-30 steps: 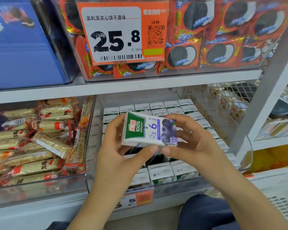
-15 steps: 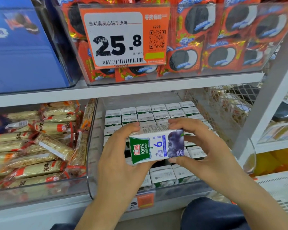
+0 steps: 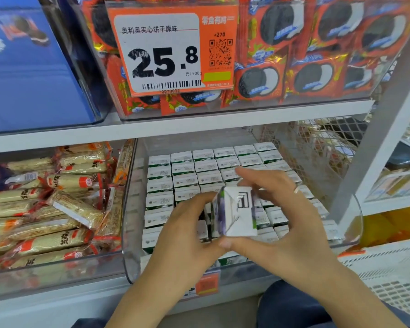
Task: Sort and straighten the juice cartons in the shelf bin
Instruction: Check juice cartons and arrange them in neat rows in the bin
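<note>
A small white and purple juice carton is held over the front of the clear shelf bin, its folded end facing me. My right hand grips it with the thumb under and fingers over the top. My left hand touches its left side, fingers curled against it. Rows of white-topped juice cartons stand upright in the bin. Behind my hands there is a dark gap in the rows.
A clear bin of long wrapped snack bars sits on the left. Above the white shelf board stand orange cookie packs with a price tag. A wire mesh panel and white upright stand on the right.
The carton has been turned from lying sideways with its printed face towards me to showing its folded end. Both hands have stayed on it and dropped slightly towards the bin.
</note>
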Tool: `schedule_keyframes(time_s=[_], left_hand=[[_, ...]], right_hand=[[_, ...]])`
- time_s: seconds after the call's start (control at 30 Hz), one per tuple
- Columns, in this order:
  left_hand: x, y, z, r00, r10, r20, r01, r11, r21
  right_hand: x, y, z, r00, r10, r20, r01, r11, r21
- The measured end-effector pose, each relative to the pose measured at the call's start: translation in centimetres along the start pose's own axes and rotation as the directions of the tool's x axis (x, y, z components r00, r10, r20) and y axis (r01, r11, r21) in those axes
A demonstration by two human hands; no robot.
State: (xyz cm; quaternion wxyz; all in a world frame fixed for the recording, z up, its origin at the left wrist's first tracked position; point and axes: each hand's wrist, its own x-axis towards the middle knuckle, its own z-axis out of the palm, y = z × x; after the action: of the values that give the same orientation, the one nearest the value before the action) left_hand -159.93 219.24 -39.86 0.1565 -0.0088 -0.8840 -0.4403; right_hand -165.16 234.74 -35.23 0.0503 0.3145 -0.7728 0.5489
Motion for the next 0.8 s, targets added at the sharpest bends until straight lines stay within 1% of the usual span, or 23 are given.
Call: schedule_keyframes(time_s=[0.03,0.07,0.1,0.2,0.23,0.27,0.3,0.33,0.37,0.4,0.43,0.47,0.53,0.6,0.67,0.73,0.8], left_hand=[[0.0,-0.4,0.1,1.000,0.015,-0.018,-0.014,0.999,0.051],[-0.1,-0.6,0.2,0.999,0.022,-0.034,-0.019,0.996,0.086],[-0.1,-0.8,0.3,0.998,0.030,-0.048,-0.025,0.994,0.106],[0.0,-0.8,0.4,0.995,0.068,-0.066,-0.060,0.990,0.126],[0.0,-0.7,0.3,0.993,0.088,-0.075,-0.077,0.988,0.132],[0.0,-0.4,0.2,0.991,0.108,-0.085,-0.096,0.986,0.135],[0.0,-0.1,0.1,0.988,0.120,-0.092,-0.108,0.985,0.132],[0.0,0.2,0.0,0.988,0.119,-0.095,-0.107,0.987,0.124],[-0.1,0.5,-0.1,0.989,0.107,-0.101,-0.096,0.990,0.107],[-0.2,0.8,-0.2,0.989,0.095,-0.111,-0.086,0.993,0.082],[-0.3,0.9,-0.2,0.989,0.088,-0.123,-0.081,0.995,0.060],[-0.3,1.1,-0.1,0.987,0.093,-0.133,-0.088,0.995,0.046],[-0.4,1.3,0.0,0.978,0.126,-0.166,-0.118,0.992,0.054],[-0.3,1.2,0.0,0.962,0.153,-0.226,-0.149,0.988,0.038],[-0.3,1.1,-0.1,0.947,0.143,-0.286,-0.165,0.985,-0.054],[-0.3,1.1,-0.3,0.945,0.118,-0.306,-0.175,0.970,-0.167],[-0.2,1.3,-0.4,0.952,0.089,-0.293,-0.166,0.953,-0.252]], right_hand=[[-0.2,-0.1,0.2,0.997,-0.073,0.017,0.074,0.994,-0.074],[-0.5,-0.1,0.4,0.983,-0.179,0.030,0.181,0.973,-0.141],[-1.1,0.1,0.6,0.967,-0.252,0.025,0.253,0.952,-0.172],[-1.5,0.4,0.8,0.955,-0.297,0.007,0.294,0.941,-0.170],[-1.6,0.4,0.9,0.957,-0.288,-0.014,0.282,0.945,-0.163],[-1.3,0.4,0.8,0.964,-0.262,-0.037,0.254,0.956,-0.145],[-1.1,0.3,0.6,0.975,-0.206,-0.084,0.196,0.974,-0.109],[-0.9,0.2,0.4,0.985,-0.105,-0.140,0.101,0.994,-0.031],[-0.6,0.1,0.0,0.982,0.024,-0.188,-0.006,0.995,0.096],[-0.3,0.2,-0.3,0.965,0.154,-0.210,-0.099,0.963,0.251],[0.0,0.4,-0.7,0.944,0.266,-0.195,-0.171,0.900,0.401],[0.2,0.6,-0.9,0.925,0.349,-0.151,-0.229,0.828,0.513],[0.3,1.2,-0.9,0.900,0.436,-0.026,-0.318,0.694,0.646],[0.1,1.6,-0.5,0.873,0.482,0.070,-0.382,0.588,0.713],[0.1,2.0,-0.3,0.852,0.506,0.134,-0.436,0.542,0.718],[0.2,2.1,-0.1,0.837,0.520,0.172,-0.490,0.571,0.658],[0.4,2.3,-0.1,0.824,0.537,0.177,-0.539,0.650,0.535]])
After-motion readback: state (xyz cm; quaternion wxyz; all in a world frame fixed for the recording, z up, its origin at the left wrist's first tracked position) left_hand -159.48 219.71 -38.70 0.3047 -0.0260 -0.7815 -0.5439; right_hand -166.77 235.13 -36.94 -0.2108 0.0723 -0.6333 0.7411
